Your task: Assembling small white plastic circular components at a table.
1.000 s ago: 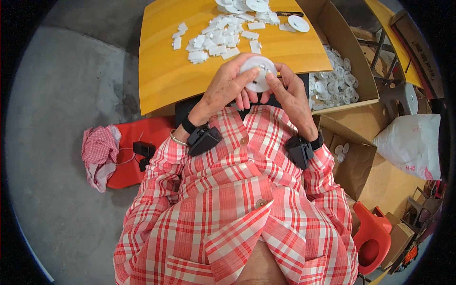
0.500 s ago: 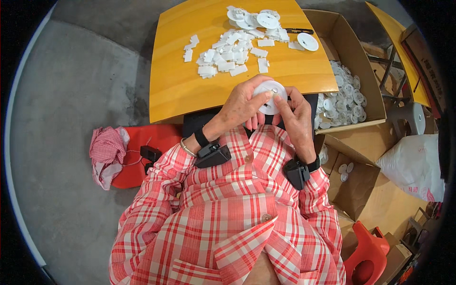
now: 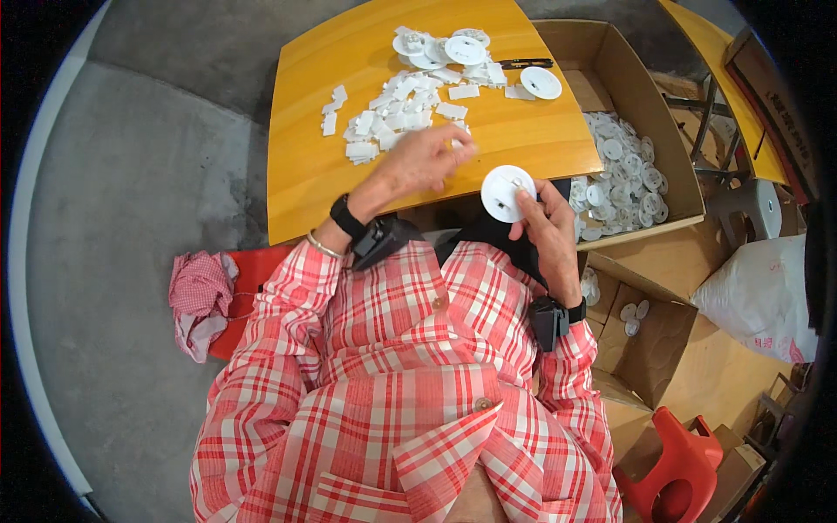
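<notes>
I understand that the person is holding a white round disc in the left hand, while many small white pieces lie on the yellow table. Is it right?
Not quite: the head view shows the white round disc in the right hand, not the left hand. Many small white pieces do lie on the yellow table.

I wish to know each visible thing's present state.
White disc, gripped at right edge
Right hand, closed on the disc
Left hand, raised, blurred
White rectangular pieces, loosely heaped
Large cardboard box, open, partly filled
Smaller cardboard box, open, sparsely filled
Checked cloth, crumpled
White sack, bulging
</notes>
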`<state>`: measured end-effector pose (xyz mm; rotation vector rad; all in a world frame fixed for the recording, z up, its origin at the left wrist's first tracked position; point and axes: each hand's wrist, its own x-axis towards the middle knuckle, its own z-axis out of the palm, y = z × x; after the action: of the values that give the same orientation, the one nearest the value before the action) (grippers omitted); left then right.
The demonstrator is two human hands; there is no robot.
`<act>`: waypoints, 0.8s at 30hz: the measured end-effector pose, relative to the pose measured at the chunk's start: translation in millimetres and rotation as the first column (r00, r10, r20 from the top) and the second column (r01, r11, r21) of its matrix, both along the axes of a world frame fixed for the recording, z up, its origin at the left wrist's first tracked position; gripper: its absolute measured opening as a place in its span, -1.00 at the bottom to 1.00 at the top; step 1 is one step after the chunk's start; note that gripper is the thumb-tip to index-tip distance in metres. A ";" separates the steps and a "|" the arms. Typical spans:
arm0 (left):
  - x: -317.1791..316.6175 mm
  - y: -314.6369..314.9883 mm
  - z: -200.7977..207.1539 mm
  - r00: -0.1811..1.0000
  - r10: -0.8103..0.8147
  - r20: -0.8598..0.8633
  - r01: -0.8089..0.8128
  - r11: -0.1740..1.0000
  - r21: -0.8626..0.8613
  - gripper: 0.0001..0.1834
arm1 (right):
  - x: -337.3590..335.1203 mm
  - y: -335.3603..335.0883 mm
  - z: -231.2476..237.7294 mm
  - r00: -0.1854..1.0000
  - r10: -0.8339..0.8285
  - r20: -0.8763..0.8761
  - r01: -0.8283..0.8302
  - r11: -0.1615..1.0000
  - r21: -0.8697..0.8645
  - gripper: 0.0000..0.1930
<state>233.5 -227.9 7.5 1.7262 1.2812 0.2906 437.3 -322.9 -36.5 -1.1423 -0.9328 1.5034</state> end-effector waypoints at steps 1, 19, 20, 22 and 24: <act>1.3 14.2 -0.3 0.996 0.025 -0.081 -0.015 0.992 0.124 -0.61 | 7.5 0.1 -4.0 0.999 -0.028 -0.026 0.028 0.999 -0.017 -0.72; 65.7 140.7 -28.4 0.776 0.485 -0.403 -0.091 0.718 0.690 -0.24 | 117.5 -87.2 -61.5 0.870 -0.490 -0.054 0.469 0.856 -0.218 -0.82; 63.9 139.7 -31.8 0.777 0.487 -0.399 -0.095 0.717 0.690 -0.24 | 126.1 -94.9 -64.6 0.867 -0.497 -0.043 0.476 0.850 -0.227 -0.82; 58.0 138.0 -37.2 0.826 0.445 -0.345 -0.069 0.688 0.722 -0.26 | 139.8 -107.9 -77.8 0.852 -0.523 0.000 0.509 0.828 -0.234 -0.82; 52.9 136.8 -38.6 0.850 0.427 -0.309 -0.075 0.677 0.732 -0.29 | 152.7 -118.2 -102.7 0.816 -0.569 0.103 0.577 0.788 -0.214 -0.80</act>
<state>286.3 -91.2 -31.2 2.3482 1.9570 0.6318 590.0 -441.1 -139.2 -1.4665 -0.3620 1.1022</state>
